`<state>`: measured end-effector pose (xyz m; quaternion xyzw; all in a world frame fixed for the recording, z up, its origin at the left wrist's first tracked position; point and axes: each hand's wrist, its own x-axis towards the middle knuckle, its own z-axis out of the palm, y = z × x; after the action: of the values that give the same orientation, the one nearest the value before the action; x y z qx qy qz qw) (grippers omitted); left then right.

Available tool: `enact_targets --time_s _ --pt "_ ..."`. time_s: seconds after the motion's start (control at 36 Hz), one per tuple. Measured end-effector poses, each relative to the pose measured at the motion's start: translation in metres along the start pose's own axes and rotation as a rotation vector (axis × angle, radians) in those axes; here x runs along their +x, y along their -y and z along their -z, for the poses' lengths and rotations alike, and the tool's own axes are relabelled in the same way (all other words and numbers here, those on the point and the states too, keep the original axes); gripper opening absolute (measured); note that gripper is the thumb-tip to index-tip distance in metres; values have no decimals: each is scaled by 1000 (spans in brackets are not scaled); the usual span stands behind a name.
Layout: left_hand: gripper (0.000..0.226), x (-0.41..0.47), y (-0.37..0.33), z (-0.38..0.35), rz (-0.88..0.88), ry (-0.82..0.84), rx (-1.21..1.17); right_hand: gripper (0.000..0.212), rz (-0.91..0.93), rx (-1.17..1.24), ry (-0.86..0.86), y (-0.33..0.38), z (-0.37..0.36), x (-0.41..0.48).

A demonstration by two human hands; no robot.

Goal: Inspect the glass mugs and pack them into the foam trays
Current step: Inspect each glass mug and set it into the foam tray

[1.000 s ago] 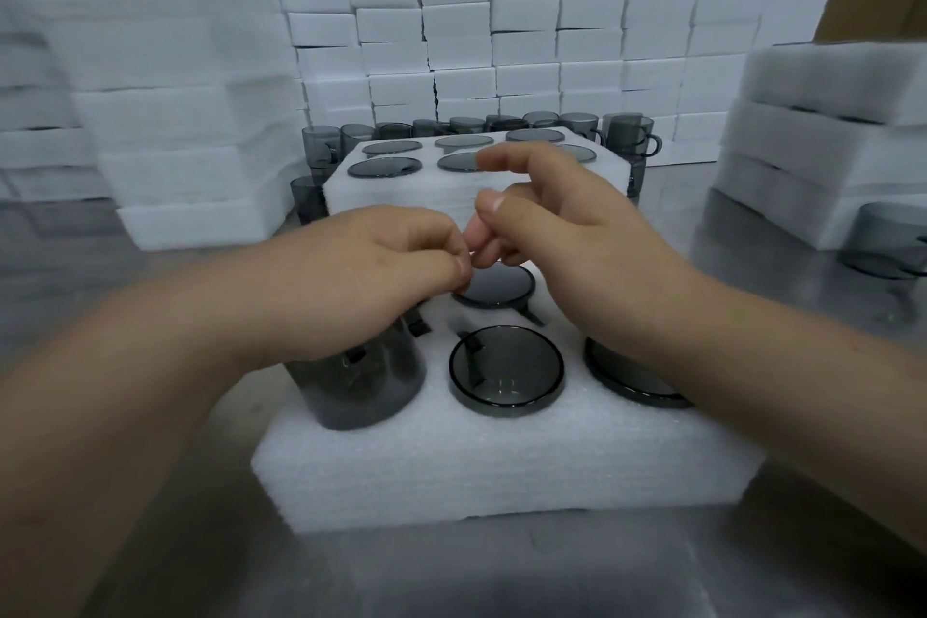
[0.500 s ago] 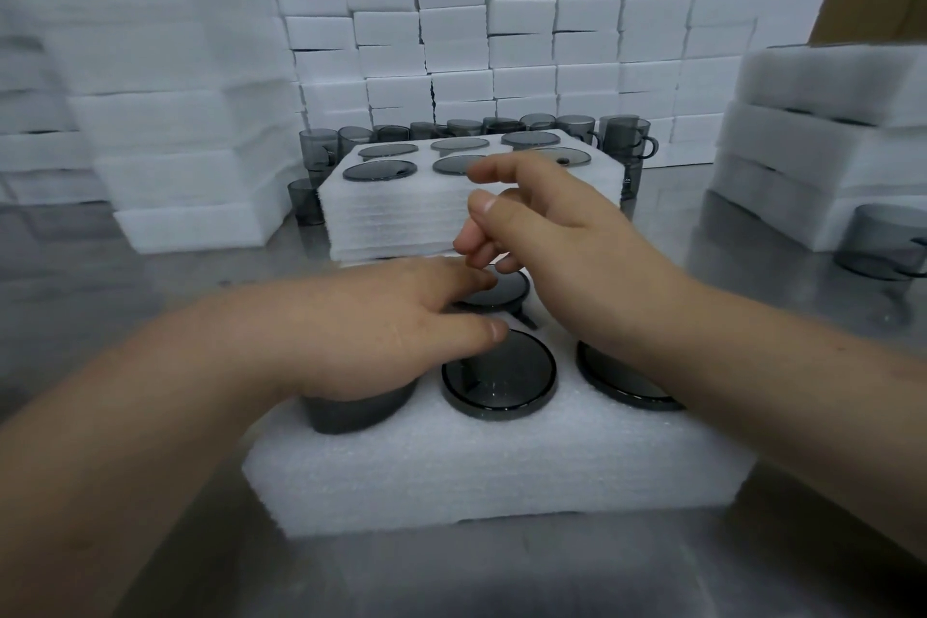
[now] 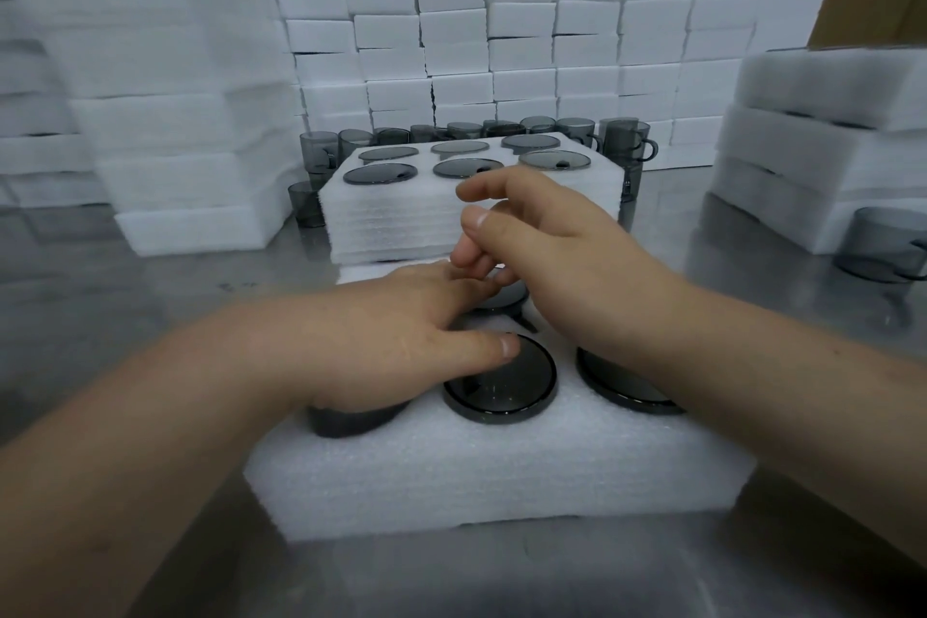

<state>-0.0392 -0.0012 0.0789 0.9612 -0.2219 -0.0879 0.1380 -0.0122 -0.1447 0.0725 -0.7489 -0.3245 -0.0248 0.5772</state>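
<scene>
Glass mug (image 3: 351,419) is sitting directly beneath the left hand (image 3: 401,346), which is pressing flat-fingered on it in the foam tray (image 3: 501,477), while the right hand (image 3: 562,256) is hovering loosely curled, empty.

Left hand (image 3: 401,341) presses a mug (image 3: 351,421) in the foam tray (image 3: 476,482).

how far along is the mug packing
Done: the far tray shows six mugs seated. In hand: the left hand rests flat on the front-left mug, which sticks up from the near tray. Left: loose mugs wait behind the trays.
</scene>
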Motion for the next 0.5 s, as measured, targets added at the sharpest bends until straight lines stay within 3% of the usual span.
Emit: enact_targets --time_s 0.17,0.5 --pt "80 2 -2 -5 15 4 88 15 -2 13 20 0 0 0" --pt "80 3 1 -14 10 -63 169 6 -1 -1 32 0 -2 0"
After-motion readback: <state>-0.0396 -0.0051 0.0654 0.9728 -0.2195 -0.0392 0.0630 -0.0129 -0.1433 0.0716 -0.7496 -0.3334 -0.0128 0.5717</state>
